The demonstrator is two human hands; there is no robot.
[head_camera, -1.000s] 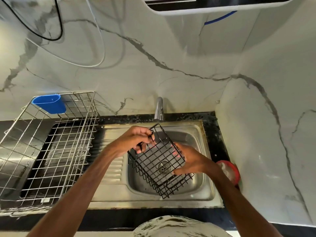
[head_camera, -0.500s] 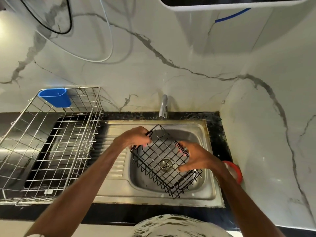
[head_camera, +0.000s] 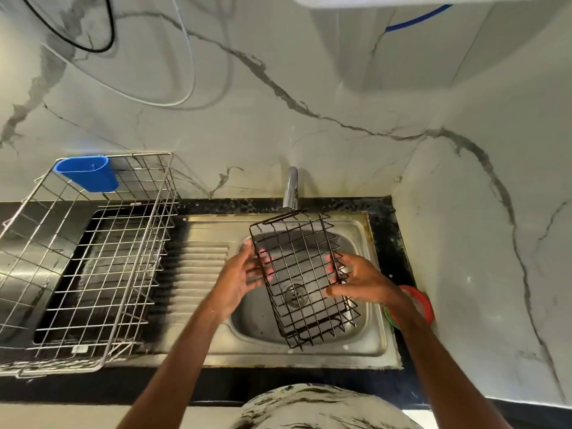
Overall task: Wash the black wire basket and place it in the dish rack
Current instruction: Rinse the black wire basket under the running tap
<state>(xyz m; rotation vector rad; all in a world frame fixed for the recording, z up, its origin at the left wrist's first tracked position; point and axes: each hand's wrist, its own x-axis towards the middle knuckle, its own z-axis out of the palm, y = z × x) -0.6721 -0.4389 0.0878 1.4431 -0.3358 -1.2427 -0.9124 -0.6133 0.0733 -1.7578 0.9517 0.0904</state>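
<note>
1. Grip: my left hand (head_camera: 238, 280) is clamped on the left wall of the black rectangular wire basket (head_camera: 301, 267), and its fingertips (head_camera: 265, 261) show through the mesh. My right hand (head_camera: 362, 281) is clamped on the right wall, thumb laid across the front wires. Neither grip is free.
2. Position: the basket is held tilted above the basin of the stainless steel sink (head_camera: 376, 345). Its far end is just under the spout of the chrome tap (head_camera: 291, 187). The round drain (head_camera: 295, 294) is visible through the mesh.
3. Step in hand: I judge this to be the washing stage, with the basket presented to the tap. No water stream is visible; I cannot tell whether the tap is running.
4. Next move: once the basket is rinsed, carry it left to the silver wire dish rack (head_camera: 167, 212), which stands well apart on the black speckled tabletop (head_camera: 399, 243). This calls for lifting it over the rack wall, lowering it in, then opening both grips.
5. Count: one basket, one dish rack, one sink basin, one tap, one blue plastic caddy (head_camera: 86, 176) hung on the rack, and one red-rimmed round item (head_camera: 418, 300) beside the sink.
</note>
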